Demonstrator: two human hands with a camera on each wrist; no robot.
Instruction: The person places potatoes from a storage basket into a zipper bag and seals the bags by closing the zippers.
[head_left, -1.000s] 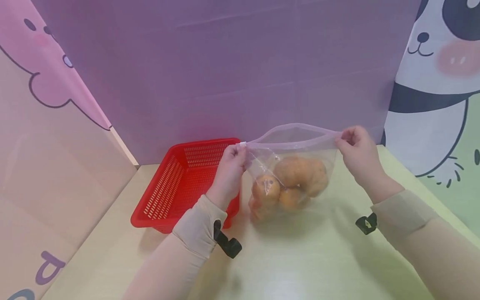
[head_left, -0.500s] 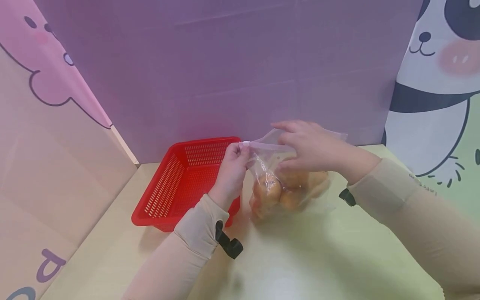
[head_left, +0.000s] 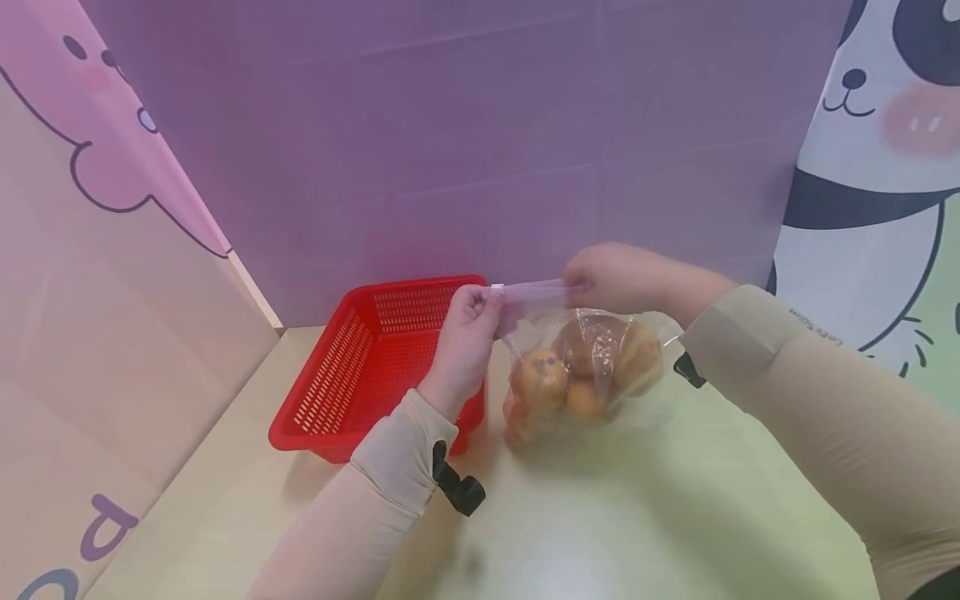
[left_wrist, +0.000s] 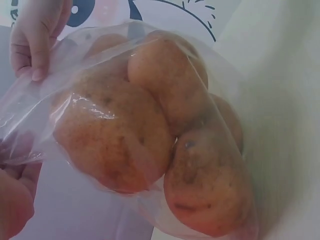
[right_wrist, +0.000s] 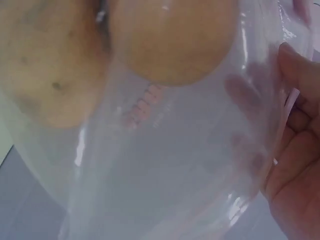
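A clear slider bag bulges with several potatoes, which look brown and spotted in the left wrist view. My left hand pinches the bag's upper left corner by the small white slider. Further along the top strip, my right hand grips the bag's mouth, so that the two sides lie close together between the hands. In the right wrist view the thumb and fingers of the right hand are on either side of the film, partly seen through it. Below the strip, the loaded part hangs over the table.
A red perforated basket stands on the pale table, just left of the bag and partly behind the left hand. A purple panel closes off the back, with cartoon-printed panels on both sides.
My right hand let go of the bag's right corner, moved left over the mouth and now grips the strip nearer the slider. The mouth has narrowed. The left hand stays at the slider.
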